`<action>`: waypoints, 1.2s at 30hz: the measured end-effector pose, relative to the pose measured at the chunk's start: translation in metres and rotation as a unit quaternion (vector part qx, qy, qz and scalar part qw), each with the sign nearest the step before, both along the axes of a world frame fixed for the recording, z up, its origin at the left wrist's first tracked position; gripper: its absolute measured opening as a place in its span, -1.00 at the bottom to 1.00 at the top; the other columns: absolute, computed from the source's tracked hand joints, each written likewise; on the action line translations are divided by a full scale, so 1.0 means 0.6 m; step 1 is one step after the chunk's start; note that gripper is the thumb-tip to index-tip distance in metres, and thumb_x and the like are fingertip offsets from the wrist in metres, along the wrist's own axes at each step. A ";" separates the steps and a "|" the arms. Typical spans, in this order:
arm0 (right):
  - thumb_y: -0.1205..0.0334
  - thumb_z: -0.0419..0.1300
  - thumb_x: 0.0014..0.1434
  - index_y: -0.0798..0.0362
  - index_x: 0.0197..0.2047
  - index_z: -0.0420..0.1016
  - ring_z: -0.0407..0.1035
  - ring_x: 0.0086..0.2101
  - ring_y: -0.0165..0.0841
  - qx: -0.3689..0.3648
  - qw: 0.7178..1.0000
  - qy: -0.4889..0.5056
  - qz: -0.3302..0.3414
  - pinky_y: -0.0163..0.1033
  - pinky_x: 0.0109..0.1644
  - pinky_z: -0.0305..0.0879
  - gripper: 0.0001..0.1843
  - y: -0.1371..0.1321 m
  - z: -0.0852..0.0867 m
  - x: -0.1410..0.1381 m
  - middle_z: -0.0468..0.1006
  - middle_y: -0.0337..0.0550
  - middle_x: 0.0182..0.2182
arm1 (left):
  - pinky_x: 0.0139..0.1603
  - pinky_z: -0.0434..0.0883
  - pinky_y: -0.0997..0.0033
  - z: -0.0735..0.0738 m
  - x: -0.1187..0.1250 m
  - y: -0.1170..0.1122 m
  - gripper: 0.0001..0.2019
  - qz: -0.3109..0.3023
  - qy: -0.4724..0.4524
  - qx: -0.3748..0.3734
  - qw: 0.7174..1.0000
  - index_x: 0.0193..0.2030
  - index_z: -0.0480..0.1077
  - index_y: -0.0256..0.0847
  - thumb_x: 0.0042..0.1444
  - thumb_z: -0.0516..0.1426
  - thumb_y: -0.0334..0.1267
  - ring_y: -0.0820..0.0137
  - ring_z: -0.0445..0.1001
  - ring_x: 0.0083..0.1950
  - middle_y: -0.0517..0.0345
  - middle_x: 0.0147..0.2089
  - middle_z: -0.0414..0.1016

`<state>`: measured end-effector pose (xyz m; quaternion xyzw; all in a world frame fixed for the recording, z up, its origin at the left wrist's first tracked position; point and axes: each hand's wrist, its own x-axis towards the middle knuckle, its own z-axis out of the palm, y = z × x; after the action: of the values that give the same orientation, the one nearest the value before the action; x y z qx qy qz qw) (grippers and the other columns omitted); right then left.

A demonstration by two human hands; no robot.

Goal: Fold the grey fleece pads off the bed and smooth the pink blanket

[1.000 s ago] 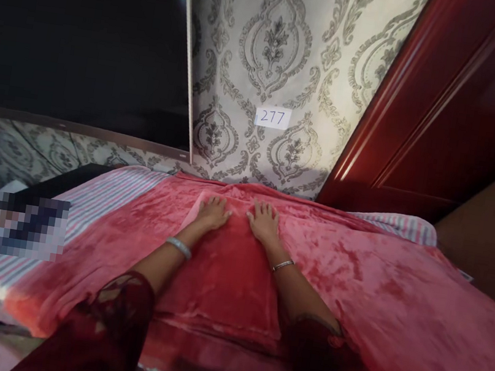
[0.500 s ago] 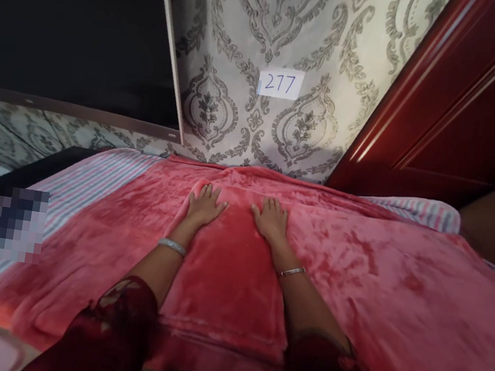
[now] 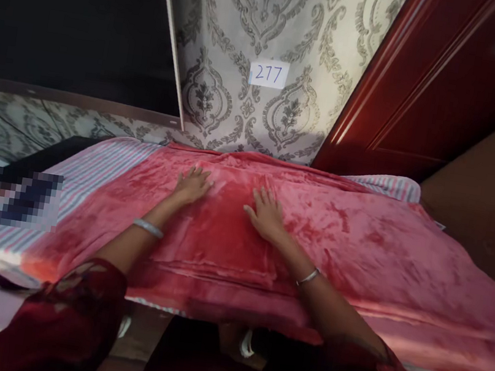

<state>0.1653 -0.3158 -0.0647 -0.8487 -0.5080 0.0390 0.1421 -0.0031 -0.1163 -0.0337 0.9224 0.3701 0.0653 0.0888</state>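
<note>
A plush red-pink blanket (image 3: 336, 242) is spread over a striped cloth (image 3: 105, 170). A narrow, deeper red folded strip of it runs down the middle, between my hands. My left hand (image 3: 192, 185) lies at the strip's upper left, fingers apart on the pile, with nothing held. On the strip's right side rests my right hand (image 3: 266, 213), its fingers spread and thumb out. Both arms reach forward, with a bracelet on each wrist.
A large dark television screen (image 3: 77, 17) stands at the back left. Patterned wallpaper carries a paper label (image 3: 268, 73) reading 277. A glossy dark red wooden panel (image 3: 412, 80) slants at the right. A blurred-out patch (image 3: 26, 199) covers something on the striped cloth.
My hands have moved slightly apart and my right hand has slid a little toward me. The view has shifted, showing more of the blanket's front edge and the floor.
</note>
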 end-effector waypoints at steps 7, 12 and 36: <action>-0.18 -0.09 0.43 0.02 0.55 -0.06 -0.33 0.47 -0.08 -0.019 0.999 -0.035 0.018 0.24 0.45 -0.23 -0.22 -0.044 -0.048 -0.047 -0.18 0.02 0.52 | 0.42 0.07 -0.35 -0.068 -0.034 -0.052 -0.36 0.017 0.048 0.038 0.998 0.53 0.01 -0.18 0.40 -0.18 0.02 0.03 -0.21 0.60 -0.14 0.60 -0.18; -0.16 -0.10 0.43 0.02 0.55 -0.05 -0.30 0.46 -0.08 -0.013 0.999 -0.045 0.024 0.24 0.44 -0.17 -0.24 -0.041 -0.049 -0.041 -0.16 0.04 0.51 | 0.45 0.02 -0.33 -0.053 -0.034 -0.030 -0.37 0.008 -0.013 -0.034 0.999 0.49 0.12 -0.17 0.34 -0.04 0.00 0.03 -0.19 0.60 -0.12 0.59 -0.14; 0.16 0.06 0.30 0.08 0.25 0.51 0.47 -0.03 -0.15 0.125 0.987 0.095 -0.028 -0.09 0.11 0.34 -0.49 -0.222 -0.060 -0.050 0.63 0.01 -0.01 | 0.51 0.08 0.02 -0.111 -0.299 -0.175 -0.44 -0.052 -0.248 -0.087 0.963 0.31 0.40 -0.16 0.16 0.12 -0.10 0.14 0.07 0.54 -0.09 0.50 0.17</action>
<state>0.1354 -0.4492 -0.1006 -0.8307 -0.4692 0.0515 0.2954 -0.1824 -0.2212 -0.1004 0.8839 0.2926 0.2548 0.2610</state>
